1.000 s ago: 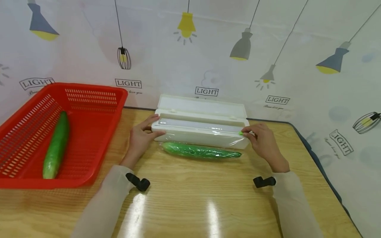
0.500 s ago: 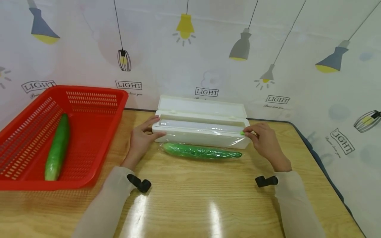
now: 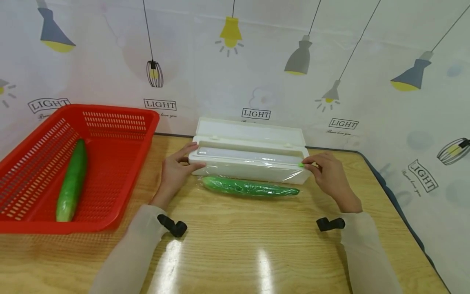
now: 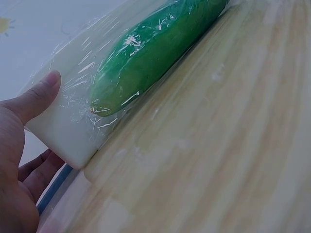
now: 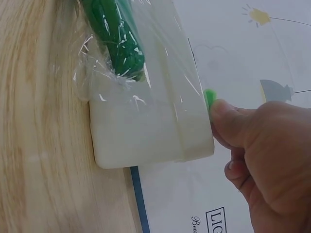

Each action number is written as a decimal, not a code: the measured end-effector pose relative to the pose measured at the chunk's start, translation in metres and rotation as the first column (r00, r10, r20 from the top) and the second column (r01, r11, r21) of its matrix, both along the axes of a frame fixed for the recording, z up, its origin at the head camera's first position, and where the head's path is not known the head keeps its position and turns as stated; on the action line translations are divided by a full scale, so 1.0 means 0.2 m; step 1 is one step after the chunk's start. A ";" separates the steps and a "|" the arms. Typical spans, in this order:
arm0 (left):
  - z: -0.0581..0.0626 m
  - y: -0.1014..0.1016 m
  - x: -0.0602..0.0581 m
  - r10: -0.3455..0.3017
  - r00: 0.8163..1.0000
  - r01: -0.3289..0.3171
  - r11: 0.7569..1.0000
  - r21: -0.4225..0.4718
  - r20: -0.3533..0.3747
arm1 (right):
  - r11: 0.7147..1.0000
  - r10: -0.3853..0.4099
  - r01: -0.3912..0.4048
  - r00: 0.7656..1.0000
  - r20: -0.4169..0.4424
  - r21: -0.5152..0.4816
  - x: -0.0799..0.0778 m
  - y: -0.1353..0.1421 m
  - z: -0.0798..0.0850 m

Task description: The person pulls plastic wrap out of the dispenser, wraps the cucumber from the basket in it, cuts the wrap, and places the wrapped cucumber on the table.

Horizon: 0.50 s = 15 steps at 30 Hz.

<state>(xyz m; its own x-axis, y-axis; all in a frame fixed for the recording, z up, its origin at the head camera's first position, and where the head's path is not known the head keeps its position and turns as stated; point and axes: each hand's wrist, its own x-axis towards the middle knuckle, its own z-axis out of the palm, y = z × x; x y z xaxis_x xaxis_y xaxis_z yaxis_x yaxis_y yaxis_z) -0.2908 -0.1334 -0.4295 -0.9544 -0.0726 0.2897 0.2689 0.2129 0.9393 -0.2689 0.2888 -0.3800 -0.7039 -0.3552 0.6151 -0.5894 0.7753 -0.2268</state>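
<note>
A white cling film dispenser (image 3: 253,171) lies with its lid raised at the back and a film roll inside. My left hand (image 3: 176,171) grips its left end, thumb in front and fingers behind; the left wrist view shows the thumb (image 4: 41,94) on the film-covered front. At the right end, my right hand (image 3: 328,175) pinches the small green slider (image 5: 210,98) on the top edge. A cucumber (image 3: 249,186) wrapped in clear film lies along the dispenser's front, and the film still joins it to the box. The fingertips behind the box are partly hidden.
On the left stands a red perforated basket (image 3: 125,192) with one bare cucumber (image 3: 71,181) in it. A wall covering (image 3: 205,61) printed with lamps rises behind the wooden table (image 3: 235,245). The table's dark edge (image 3: 389,192) runs down the right side.
My right hand has shifted slightly to the right with the green slider, towards the dispenser's right end. The left hand, the dispenser and both cucumbers look unmoved.
</note>
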 end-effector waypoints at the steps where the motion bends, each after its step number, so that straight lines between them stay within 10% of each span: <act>1: 0.00 0.00 0.00 0.000 1.000 0.000 1.000 -0.002 0.001 | 1.000 0.000 0.000 1.000 0.000 0.000 0.00 0.00 0.00; 15: 0.01 0.00 0.00 0.004 1.000 -0.004 1.000 -0.001 0.015 | 1.000 -0.001 0.001 1.000 -0.006 0.013 0.01 0.00 0.01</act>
